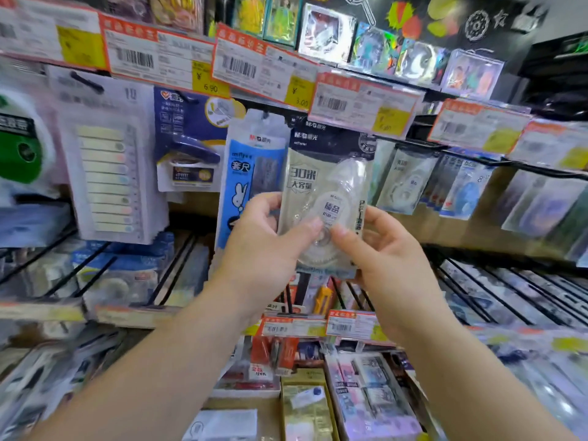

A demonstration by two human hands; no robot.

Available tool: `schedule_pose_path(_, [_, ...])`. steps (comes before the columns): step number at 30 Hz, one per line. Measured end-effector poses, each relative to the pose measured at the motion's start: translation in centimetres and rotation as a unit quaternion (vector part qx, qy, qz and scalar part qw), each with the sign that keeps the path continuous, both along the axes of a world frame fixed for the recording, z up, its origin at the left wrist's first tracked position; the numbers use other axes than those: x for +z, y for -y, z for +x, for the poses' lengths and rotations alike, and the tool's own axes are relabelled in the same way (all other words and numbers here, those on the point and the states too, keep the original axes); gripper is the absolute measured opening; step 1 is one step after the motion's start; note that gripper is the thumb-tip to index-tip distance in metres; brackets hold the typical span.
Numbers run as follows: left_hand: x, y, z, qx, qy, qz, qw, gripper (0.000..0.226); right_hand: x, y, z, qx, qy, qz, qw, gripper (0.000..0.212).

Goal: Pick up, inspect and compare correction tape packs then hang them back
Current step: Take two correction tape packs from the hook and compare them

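Observation:
A correction tape pack (321,183) with a dark header, a beige card and a clear dispenser is held up in front of the shelf. My left hand (270,246) grips its lower left edge, thumb on the front. My right hand (381,249) holds its lower right side, thumb pressed on the dispenser wheel. More correction tape packs (405,179) hang on hooks just to the right, behind the held one.
A blue rabbit-print ruler set pack (246,176) hangs right behind my left hand. A stapler pack (187,144) and sticky tab packs (108,173) hang to the left. Price tags (362,103) line the rail above. Lower shelves hold boxed stationery (366,396).

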State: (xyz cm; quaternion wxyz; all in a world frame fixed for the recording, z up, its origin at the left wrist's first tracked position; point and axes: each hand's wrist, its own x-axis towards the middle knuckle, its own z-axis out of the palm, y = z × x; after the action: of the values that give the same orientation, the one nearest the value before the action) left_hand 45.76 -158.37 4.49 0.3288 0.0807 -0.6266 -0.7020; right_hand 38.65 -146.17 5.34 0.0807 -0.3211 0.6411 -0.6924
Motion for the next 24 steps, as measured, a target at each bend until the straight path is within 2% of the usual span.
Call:
schedule_pose_path(9, [1.5,-1.3,-0.9,0.044,-0.028,-0.041,0.998,0.035,2.2,-1.0,-1.5,0.030,0.009,-0.026,0.999,0.018])
schedule_pose_path(16, [2.0,-2.1,0.1,0.057,-0.026,-0.068,0.996,0.022,2.8,-1.4,-1.5,0.037,0.004,-0.020,0.999,0.017])
schedule_pose_path(24, [3.3,-2.3,0.6,0.091,-0.001,-0.041,0.995,0.022,4.3,-1.4,-1.0,0.053,0.021,-0.010,0.998,0.012])
